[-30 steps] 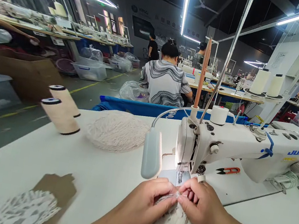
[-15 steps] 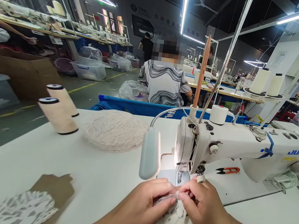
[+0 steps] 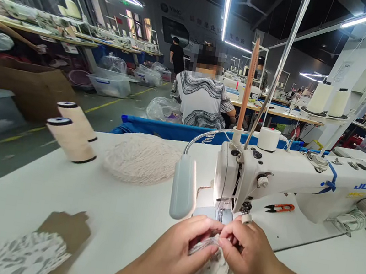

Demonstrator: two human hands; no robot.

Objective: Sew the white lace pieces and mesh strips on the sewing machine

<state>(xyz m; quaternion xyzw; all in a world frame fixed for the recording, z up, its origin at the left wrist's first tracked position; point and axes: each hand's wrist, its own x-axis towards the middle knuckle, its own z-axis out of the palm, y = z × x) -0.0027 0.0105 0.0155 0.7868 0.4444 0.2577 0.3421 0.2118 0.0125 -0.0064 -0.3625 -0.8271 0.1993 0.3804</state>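
Note:
White lace fabric [image 3: 208, 270] hangs bunched between my two hands, just in front of the sewing machine's [image 3: 267, 176] presser foot. My left hand [image 3: 183, 246] curls around the lace's left side, its thumb and fingers closed on the edge. Pinching the same edge from the right is my right hand [image 3: 248, 251], its fingertips close to the left ones. The needle plate [image 3: 204, 212] lies right behind my fingers, lit by a small lamp [image 3: 184, 188]. How the lace edge runs inside the fingers is hidden.
Orange thread snips [image 3: 279, 208] lie under the machine arm. Two cream thread cones [image 3: 71, 140] and a heap of white lace [image 3: 143, 158] stand at the table's left. Another lace piece [image 3: 28, 254] lies front left. A co-worker [image 3: 203, 96] sits ahead, back turned.
The fingers of my left hand have shifted slightly along the lace edge, arching more over it. My right hand keeps its pinch in nearly the same spot.

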